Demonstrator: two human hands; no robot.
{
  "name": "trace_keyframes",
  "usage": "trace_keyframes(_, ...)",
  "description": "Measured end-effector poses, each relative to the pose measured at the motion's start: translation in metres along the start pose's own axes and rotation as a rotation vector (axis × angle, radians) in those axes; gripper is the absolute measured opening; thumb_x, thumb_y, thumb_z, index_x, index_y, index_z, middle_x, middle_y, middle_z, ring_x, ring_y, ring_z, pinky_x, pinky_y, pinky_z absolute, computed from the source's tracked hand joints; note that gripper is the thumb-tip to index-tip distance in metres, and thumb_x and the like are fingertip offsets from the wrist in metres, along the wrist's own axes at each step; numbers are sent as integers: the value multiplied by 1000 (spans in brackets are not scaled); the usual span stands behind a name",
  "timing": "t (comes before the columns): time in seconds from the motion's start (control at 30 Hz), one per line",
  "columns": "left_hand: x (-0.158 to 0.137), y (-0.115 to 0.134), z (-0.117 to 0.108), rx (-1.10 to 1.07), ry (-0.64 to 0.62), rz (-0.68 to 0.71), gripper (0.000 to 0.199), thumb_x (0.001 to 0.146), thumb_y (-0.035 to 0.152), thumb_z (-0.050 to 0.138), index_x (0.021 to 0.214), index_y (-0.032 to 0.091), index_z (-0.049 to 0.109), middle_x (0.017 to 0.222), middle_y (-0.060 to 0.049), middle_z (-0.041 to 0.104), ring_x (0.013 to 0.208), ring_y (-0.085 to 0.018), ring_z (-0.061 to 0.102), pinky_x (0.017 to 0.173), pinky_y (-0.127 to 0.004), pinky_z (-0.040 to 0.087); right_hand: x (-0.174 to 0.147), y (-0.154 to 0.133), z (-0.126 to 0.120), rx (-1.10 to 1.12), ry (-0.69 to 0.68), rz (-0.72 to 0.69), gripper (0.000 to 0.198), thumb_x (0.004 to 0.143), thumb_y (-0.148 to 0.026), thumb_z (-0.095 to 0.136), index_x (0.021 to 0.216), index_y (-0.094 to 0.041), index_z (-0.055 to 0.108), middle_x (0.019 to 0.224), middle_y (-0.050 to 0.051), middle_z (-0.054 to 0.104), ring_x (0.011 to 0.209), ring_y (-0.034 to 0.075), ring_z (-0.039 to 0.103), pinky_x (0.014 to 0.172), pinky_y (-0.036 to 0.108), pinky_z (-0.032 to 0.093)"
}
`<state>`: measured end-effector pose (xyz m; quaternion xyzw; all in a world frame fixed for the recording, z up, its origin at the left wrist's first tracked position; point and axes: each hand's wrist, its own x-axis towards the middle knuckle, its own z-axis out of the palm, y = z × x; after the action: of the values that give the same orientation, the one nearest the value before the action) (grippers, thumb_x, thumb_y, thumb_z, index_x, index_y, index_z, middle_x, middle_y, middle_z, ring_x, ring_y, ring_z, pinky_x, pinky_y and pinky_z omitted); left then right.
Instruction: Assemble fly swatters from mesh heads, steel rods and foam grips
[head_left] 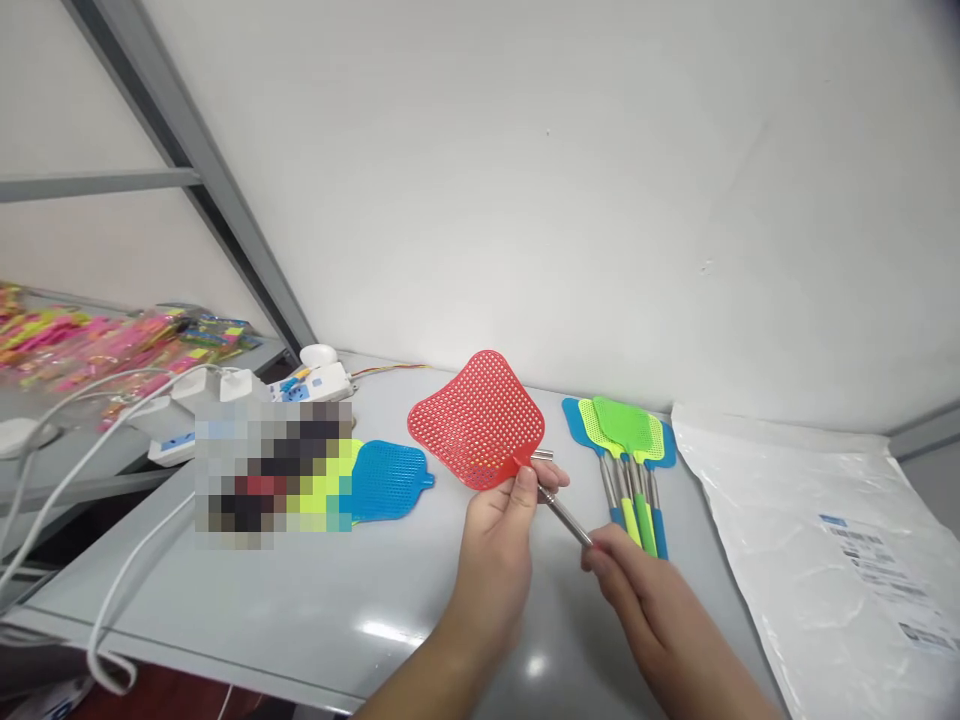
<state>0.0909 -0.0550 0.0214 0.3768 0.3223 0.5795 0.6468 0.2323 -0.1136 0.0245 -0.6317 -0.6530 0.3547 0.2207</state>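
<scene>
A red fly swatter [480, 420] is tilted up above the table between my hands. My left hand [499, 545] is closed around its neck, with the thumb on the base of the perforated head. A thin metal rod [566, 515] runs from there down to the right. My right hand [652, 610] wraps the handle end of that rod and hides the grip. Behind my left fingers a short metal piece [544, 455] shows; what it belongs to is hidden. Several assembled fly swatters [630, 430], blue, yellow and green, lie fanned to the right.
Loose blue swatter heads [390, 482] and yellow-green ones [330, 480] lie left, beside a pixelated patch. Power strips [319, 385] and white cables [105, 560] crowd the left edge. A white mailing bag [795, 520] covers the right side. Packaged colourful goods [127, 350] occupy another surface.
</scene>
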Motion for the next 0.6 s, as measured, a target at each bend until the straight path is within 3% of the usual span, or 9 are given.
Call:
trace_keyframes(0.3, 2, 41, -36, 46, -88, 113, 26, 93, 36, 50, 83, 18, 67, 91, -6, 64, 94, -20, 58, 91, -34, 43, -13, -20, 19, 5, 68, -48, 30, 96, -48, 33, 81, -26, 48, 66, 0, 59, 60, 19, 57, 55, 28, 38)
trace_keyframes(0.43, 0, 40, -54, 33, -54, 16, 30, 93, 39, 49, 87, 17, 69, 97, -9, 67, 96, -21, 58, 86, -33, 44, -1, -45, 28, 56, -18, -28, 31, 96, -47, 36, 76, -25, 46, 70, 0, 58, 64, 17, 54, 57, 26, 41)
trace_keyframes(0.6, -6, 26, -66, 38, -210, -155, 33, 92, 42, 52, 93, 14, 70, 105, -12, 67, 99, -23, 59, 88, -35, 44, 27, -77, 45, 245, 66, -110, 32, 94, -48, 41, 78, -24, 54, 70, -1, 53, 66, 17, 50, 62, 28, 42)
